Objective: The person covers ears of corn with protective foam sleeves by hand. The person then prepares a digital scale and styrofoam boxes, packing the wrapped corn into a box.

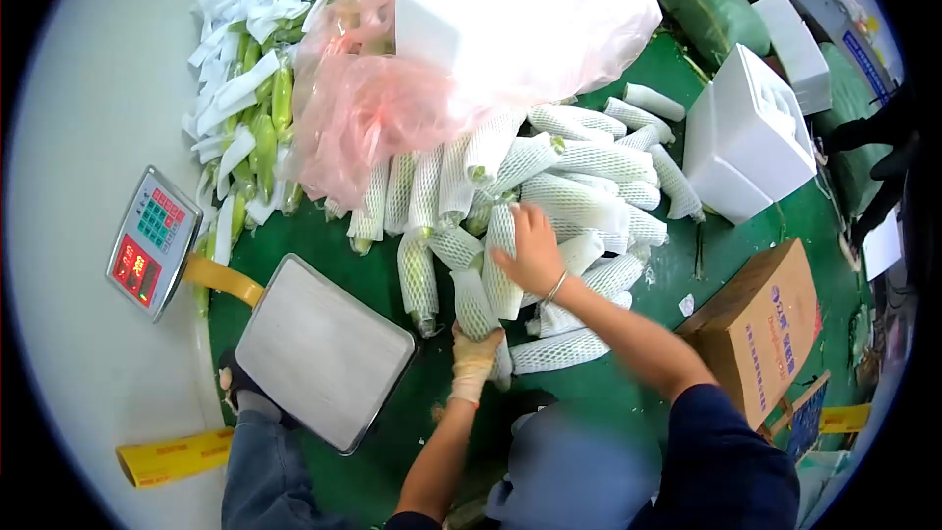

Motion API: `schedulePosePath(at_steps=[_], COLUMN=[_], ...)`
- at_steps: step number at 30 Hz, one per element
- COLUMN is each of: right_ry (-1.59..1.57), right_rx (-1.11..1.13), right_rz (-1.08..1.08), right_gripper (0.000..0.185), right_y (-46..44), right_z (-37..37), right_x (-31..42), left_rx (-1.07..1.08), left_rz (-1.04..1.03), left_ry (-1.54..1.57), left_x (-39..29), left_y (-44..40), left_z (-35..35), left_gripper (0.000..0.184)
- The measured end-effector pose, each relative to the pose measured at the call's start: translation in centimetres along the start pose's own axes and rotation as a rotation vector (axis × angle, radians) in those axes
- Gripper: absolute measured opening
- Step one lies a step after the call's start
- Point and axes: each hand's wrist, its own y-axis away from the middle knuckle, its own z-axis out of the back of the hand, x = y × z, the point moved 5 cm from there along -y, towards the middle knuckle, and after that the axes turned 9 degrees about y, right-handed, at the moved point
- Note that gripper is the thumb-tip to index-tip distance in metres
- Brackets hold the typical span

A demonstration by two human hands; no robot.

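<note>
Ears of corn in white foam net sleeves lie heaped on the green floor. My left hand [474,353], in a pale glove or wrap, closes round the lower end of one sleeved ear of corn [474,302]. My right hand [535,253], bare with a bracelet at the wrist, lies over the heap with its fingers stretched and thumb apart. It touches or hovers close beside another sleeved ear of corn [501,280]; contact is hard to tell. The sleeved corn heap [589,162] spreads out beyond both hands.
A digital scale has its metal platform [326,344] at my left and its lit display [152,243] beyond. Unsleeved corn [265,147] lies by the wall. Pink plastic [368,118] covers a white foam box [427,20]. A foam box [746,137] and cardboard carton [760,334] stand right.
</note>
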Motion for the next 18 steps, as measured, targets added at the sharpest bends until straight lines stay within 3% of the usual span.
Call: schedulePosePath(at_steps=[1,5,8,11,14,16,18], right_ry=[-0.027,0.048,0.368,0.455,0.700,1.147,1.358], right_rx=[-0.062,-0.324,-0.164,-0.123,-0.072,0.203,0.206], right_rz=[0.077,0.407,0.391,0.348,0.449,0.480,0.562], right_gripper=[0.059,0.043,0.038,0.041,0.050,0.070,0.085], right_y=[-2.3,-16.6,-28.2,-35.0,-37.6,-37.8,-38.0], right_z=[2.6,8.9,7.5,5.1,0.6,-1.4,-2.1], right_x=[0.9,5.2,8.9,11.9,13.6,11.7,9.6], left_rx=[-0.120,-0.133,-0.152,-0.239,-0.326,-0.348,-0.370], left_rz=[0.073,0.099,0.067,-0.048,-0.194,-0.258,-0.283], left_ry=[-0.269,-0.285,-0.299,-0.305,-0.222,-0.283,-0.323], left_x=[-4.2,-6.1,-5.5,-4.5,-3.9,-4.4,-5.0], left_y=[2.1,3.4,3.9,4.8,5.0,5.1,4.9], left_z=[-0.8,-1.6,-1.2,-1.3,-1.5,-1.4,-1.3], left_gripper=[0.085,0.089,0.090,0.088,0.080,0.078,0.076])
